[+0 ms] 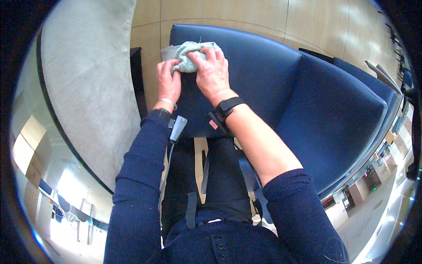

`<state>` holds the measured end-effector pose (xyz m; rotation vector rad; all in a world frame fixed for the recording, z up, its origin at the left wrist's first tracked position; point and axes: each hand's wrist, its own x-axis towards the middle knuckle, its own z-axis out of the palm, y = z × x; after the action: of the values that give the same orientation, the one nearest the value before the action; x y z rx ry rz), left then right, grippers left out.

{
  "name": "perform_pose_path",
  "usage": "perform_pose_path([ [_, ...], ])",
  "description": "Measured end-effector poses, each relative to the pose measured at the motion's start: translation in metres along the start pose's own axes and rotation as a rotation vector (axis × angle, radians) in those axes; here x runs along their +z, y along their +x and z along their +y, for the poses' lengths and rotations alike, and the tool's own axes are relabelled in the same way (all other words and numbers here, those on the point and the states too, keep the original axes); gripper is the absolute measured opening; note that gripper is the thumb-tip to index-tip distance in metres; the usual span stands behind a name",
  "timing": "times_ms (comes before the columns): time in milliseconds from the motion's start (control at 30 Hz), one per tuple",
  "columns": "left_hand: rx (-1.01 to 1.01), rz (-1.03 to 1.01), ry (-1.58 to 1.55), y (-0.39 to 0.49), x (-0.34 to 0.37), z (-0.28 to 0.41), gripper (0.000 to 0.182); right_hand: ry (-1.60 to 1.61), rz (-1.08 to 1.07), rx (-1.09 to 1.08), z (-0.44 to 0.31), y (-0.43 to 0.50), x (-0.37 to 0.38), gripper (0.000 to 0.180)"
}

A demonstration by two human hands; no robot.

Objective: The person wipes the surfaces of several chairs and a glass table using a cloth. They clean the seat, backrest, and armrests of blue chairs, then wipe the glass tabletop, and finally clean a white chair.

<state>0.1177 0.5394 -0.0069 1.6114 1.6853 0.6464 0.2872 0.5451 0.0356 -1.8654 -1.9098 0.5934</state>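
A pale green cloth (184,52) lies bunched near the far left corner of a dark blue upholstered seat (257,72). My right hand (214,71) presses down on the cloth, with its fingers curled into the folds. At the cloth's left end, my left hand (168,77) pinches the near edge between thumb and fingers. Part of the cloth hangs past the seat's left edge. The undersides of both hands' fingertips are partly hidden in the fabric.
A padded backrest (333,112) rises along the right. Left of the seat stands a grey tabletop (89,66) with a dark rim, over a black support (137,79). A small grey device (178,128) on a cable hangs by my left forearm. Wood-coloured flooring (224,13) lies beyond.
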Motion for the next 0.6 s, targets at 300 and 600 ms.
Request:
perform_pose_path([
  [300,-0.252,-0.084,0.016,-0.082,-0.021,0.006,0.033,0.065,-0.214,0.006,-0.026,-0.084,-0.006,0.048],
  [600,0.286,-0.040,0.217,0.097,0.019,0.020,0.033,-0.104,0.006,0.062,0.039,0.060,-0.018,0.044],
])
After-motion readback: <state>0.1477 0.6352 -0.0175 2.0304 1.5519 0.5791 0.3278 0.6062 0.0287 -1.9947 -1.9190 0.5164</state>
